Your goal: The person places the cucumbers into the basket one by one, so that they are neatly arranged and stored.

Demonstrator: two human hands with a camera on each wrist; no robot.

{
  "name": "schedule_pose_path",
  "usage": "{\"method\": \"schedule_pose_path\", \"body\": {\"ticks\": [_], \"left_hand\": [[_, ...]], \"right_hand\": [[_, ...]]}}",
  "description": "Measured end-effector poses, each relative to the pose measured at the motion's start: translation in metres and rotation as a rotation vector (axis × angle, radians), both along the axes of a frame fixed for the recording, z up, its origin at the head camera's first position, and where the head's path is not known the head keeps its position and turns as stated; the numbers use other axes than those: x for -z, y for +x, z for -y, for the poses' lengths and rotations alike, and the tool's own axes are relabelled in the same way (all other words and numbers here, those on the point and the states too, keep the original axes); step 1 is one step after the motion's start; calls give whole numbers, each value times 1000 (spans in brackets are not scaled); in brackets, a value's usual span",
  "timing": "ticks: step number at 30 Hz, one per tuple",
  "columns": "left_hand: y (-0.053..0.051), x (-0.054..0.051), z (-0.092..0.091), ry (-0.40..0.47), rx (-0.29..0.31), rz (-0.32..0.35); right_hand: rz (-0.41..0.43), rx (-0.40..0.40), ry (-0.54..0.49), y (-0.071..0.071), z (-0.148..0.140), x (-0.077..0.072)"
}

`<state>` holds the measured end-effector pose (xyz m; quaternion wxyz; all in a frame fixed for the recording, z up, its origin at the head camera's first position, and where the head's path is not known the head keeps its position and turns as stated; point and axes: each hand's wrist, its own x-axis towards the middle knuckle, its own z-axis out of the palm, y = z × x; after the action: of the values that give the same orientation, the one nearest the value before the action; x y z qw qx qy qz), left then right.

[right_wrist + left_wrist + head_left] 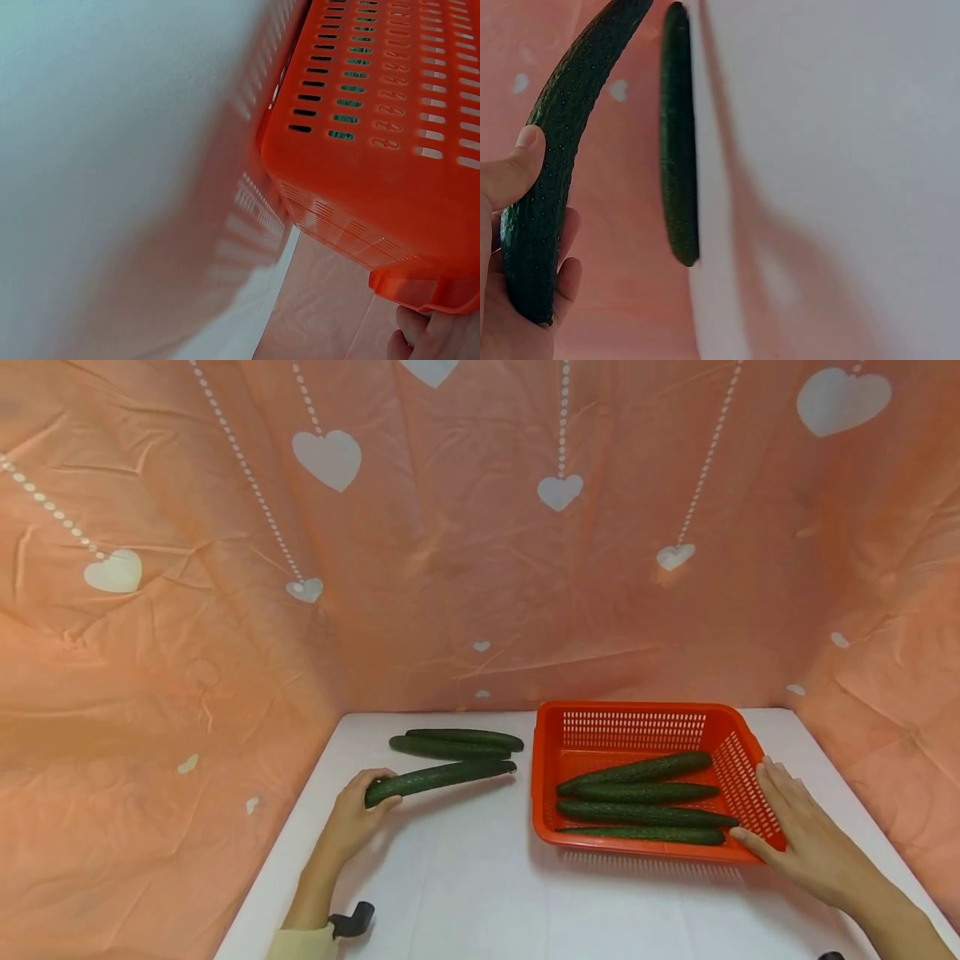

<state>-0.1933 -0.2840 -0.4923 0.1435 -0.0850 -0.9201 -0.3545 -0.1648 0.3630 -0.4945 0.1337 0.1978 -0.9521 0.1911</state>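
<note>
In the head view the left hand (354, 817) grips one end of a cucumber (442, 778), which is held above the white table. The left wrist view shows the thumb on one side of this cucumber (555, 150) and fingers behind it. Two more cucumbers (450, 747) lie just beyond it. The right hand (806, 835) rests on the right rim of the red basket (637, 847), fingers fairly straight. Several cucumbers (645, 812) lie inside the basket. In the right wrist view only some fingers (420, 330) show at the basket's rim (427, 289).
The white table (480, 902) is enclosed by an orange-pink cloth (450, 568) with white hearts at its back and sides. A black curved piece (354, 919) is at the left wrist.
</note>
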Motion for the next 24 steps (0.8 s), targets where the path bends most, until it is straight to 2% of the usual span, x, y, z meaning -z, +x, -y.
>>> {"method": "schedule_pose_path", "body": {"ticks": [4, 7, 11, 15, 24], "left_hand": [[4, -6, -2, 24, -7, -94], [5, -13, -7, 49, -3, -131], [7, -25, -20, 87, 8, -109], [6, -35, -39, 114, 58, -101], [-1, -44, -88, 120, 186, -117]], "right_hand": [[-3, -4, 2, 1, 1, 0], [8, 0, 2, 1, 2, 0], [14, 4, 2, 2, 1, -2], [15, 5, 1, 1, 0, -2], [27, 6, -1, 1, 1, -1]]}}
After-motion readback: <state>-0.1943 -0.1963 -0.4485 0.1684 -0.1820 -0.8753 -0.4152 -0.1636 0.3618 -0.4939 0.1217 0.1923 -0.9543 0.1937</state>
